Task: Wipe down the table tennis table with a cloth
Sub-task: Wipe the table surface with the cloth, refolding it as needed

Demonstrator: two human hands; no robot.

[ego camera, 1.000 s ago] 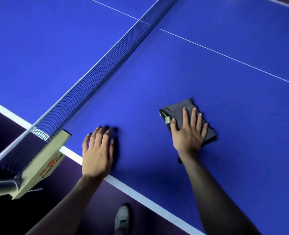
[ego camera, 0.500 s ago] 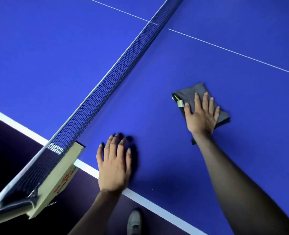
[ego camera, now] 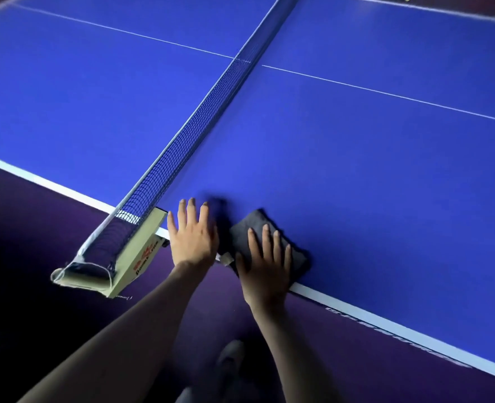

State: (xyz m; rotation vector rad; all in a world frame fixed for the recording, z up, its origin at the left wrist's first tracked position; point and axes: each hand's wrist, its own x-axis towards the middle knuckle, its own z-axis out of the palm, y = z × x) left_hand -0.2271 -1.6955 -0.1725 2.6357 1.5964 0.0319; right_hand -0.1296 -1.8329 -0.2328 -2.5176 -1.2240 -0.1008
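The blue table tennis table [ego camera: 371, 175] fills most of the view. A folded dark grey cloth [ego camera: 247, 232] lies on it at the near white edge, just right of the net. My right hand [ego camera: 265, 264] presses flat on the cloth with straight fingers, its heel over the table's edge. Beside it, my left hand [ego camera: 192, 235] rests flat on the blue surface with fingers spread, right next to the net post.
The black net [ego camera: 199, 123] runs from the near edge to the far side. Its cream clamp post [ego camera: 135, 254] sticks out past the near edge, left of my left hand. A grey shoe [ego camera: 230, 354] shows on the purple floor below.
My right hand has drawn the cloth back from mid-table to the near edge, close to my left hand. The view has widened and shifted.
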